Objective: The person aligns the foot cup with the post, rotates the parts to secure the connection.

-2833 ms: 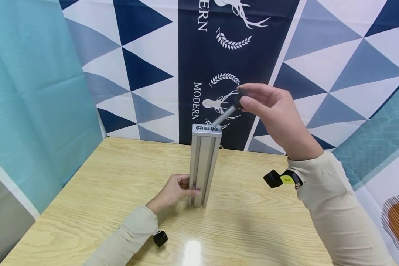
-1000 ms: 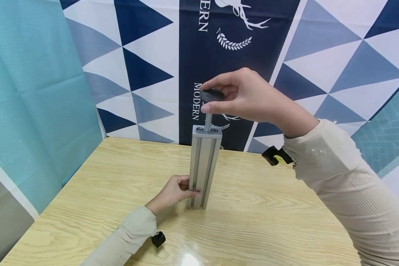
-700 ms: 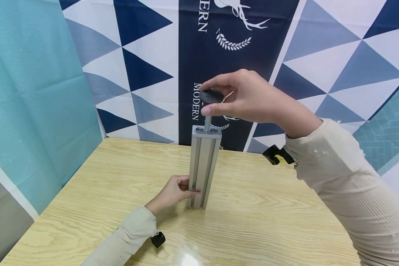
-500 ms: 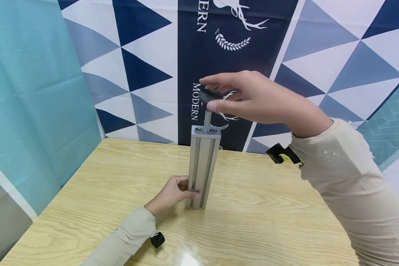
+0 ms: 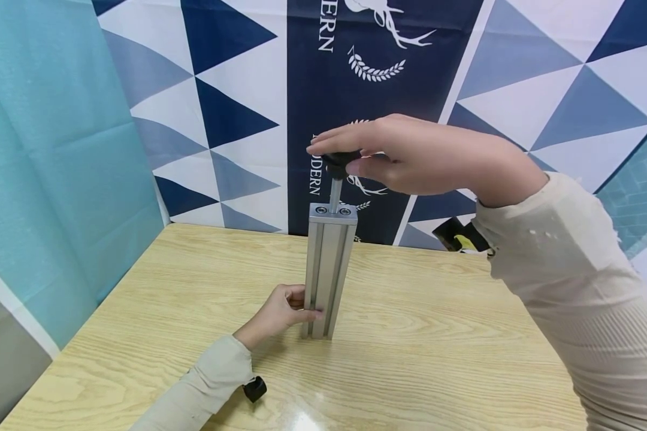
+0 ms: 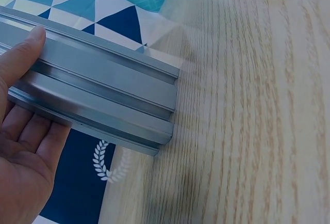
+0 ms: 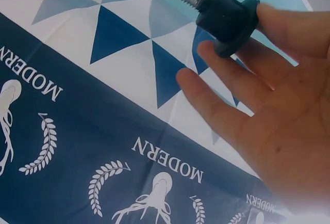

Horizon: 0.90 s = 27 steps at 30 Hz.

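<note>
Upright on the table stands a silver aluminium profile (image 5: 329,269), gripped near its foot by my left hand (image 5: 277,311). The left wrist view shows the thumb on the grooved face of the profile (image 6: 108,77) and fingers curled behind it. A levelling foot (image 5: 336,170), black with a threaded metal rod, stands upright at the middle of the profile's end plate (image 5: 333,216), between two screws. My right hand (image 5: 410,155) reaches over its black base with fingers fairly straight. In the right wrist view, the thumb touches the edge of the levelling foot (image 7: 227,22) while the fingers spread loosely.
A light wood-grain table (image 5: 420,323) lies underneath. Behind it hangs a patterned cloth (image 5: 237,120) with triangles and a dark deer-print band. A turquoise cloth (image 5: 59,137) hangs on the left. Black wrist cameras sit on both sleeves.
The levelling foot leaned at the plate's right side earlier; now its rod stands upright in the middle. My right fingers have straightened from their pinch on the base. My left hand stays put.
</note>
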{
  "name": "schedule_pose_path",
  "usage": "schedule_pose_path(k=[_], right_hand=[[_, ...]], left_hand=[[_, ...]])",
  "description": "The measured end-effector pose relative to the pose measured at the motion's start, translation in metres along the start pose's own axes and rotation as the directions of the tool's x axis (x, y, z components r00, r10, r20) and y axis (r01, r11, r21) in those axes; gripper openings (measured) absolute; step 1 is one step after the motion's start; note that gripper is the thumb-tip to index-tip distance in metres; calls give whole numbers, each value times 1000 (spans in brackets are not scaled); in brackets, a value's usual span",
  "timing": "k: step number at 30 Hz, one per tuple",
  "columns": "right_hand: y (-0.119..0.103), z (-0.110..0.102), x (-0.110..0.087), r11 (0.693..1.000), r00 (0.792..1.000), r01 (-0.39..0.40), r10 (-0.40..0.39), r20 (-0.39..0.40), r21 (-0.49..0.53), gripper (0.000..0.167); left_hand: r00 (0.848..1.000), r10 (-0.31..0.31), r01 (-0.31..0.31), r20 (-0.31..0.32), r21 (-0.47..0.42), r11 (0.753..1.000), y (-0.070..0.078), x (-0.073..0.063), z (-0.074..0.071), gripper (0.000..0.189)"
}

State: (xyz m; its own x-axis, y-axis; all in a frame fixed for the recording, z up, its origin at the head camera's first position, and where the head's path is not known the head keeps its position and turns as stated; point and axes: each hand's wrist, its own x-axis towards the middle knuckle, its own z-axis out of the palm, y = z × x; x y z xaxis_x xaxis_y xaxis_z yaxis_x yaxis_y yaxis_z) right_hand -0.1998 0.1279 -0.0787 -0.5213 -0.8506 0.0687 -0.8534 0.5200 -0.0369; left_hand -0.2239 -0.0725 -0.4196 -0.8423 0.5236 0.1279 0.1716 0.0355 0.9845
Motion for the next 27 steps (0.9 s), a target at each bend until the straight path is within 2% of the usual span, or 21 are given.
schedule_pose_path(k=[9, 20, 27], right_hand=[[1, 3, 2, 998, 998, -55, 55, -38, -20, 45], [-1, 6, 4, 998, 998, -38, 36, -51, -52, 45], [-2, 8, 7, 996, 996, -69, 65, -60, -60, 43]], left_hand=[[1000, -2, 2, -4, -20, 1000, 1, 0, 1, 45], [1000, -1, 1, -4, -13, 1000, 1, -1, 1, 44], [1000, -3, 3, -10, -4, 1000, 1, 0, 1, 45]])
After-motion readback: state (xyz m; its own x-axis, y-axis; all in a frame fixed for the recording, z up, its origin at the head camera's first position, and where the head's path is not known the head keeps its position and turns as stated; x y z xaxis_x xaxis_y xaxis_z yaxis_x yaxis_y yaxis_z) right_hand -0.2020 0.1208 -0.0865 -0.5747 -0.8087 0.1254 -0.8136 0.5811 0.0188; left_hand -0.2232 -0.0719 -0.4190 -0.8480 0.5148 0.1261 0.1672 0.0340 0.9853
